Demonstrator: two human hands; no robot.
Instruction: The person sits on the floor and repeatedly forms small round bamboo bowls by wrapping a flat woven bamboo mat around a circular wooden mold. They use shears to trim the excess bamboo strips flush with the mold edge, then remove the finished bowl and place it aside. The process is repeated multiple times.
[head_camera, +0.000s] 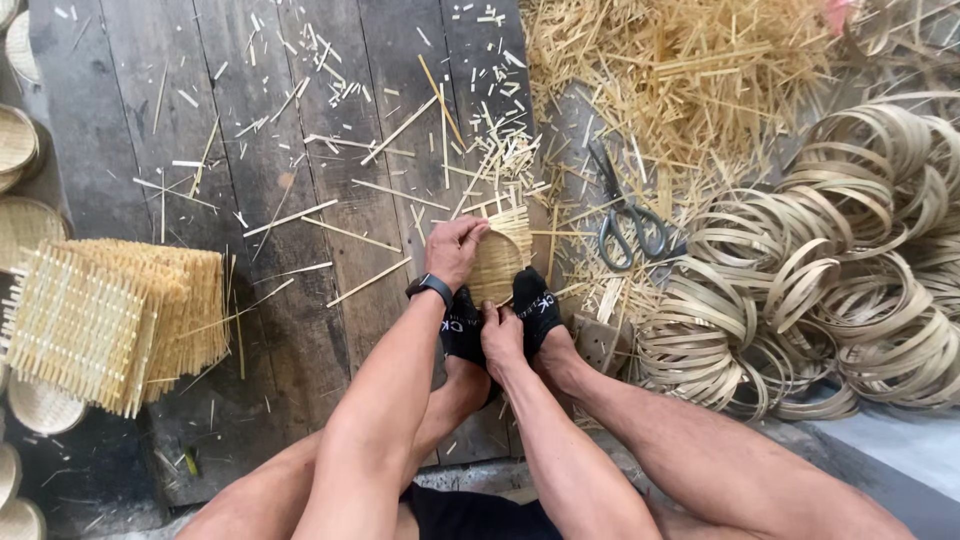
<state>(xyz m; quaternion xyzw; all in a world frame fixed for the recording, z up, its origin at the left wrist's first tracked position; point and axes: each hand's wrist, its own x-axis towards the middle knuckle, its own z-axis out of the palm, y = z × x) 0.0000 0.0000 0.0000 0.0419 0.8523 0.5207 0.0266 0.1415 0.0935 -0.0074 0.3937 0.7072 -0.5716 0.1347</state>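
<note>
A small woven mat (500, 262) is being held upright on the plank floor (250, 330), straight ahead of the person and pinned between two black-socked feet (535, 305). Its long axis cannot be told; loose strip ends are seen fanning out at its far right corner. The left hand (455, 250) is being kept on the mat's upper left rim, fingers curled over the edge and closed on it. The right hand (500, 335) is being pressed at the near bottom edge, between the feet, its fingers bunched; whether the mat is being pinched there cannot be told. Both hands are being kept close together, the left farther out. Scissors (625, 220) are lying just right of the mat, beside coiled hoops (840, 280); stacked mats (110, 320) are lying well to the left.
</note>
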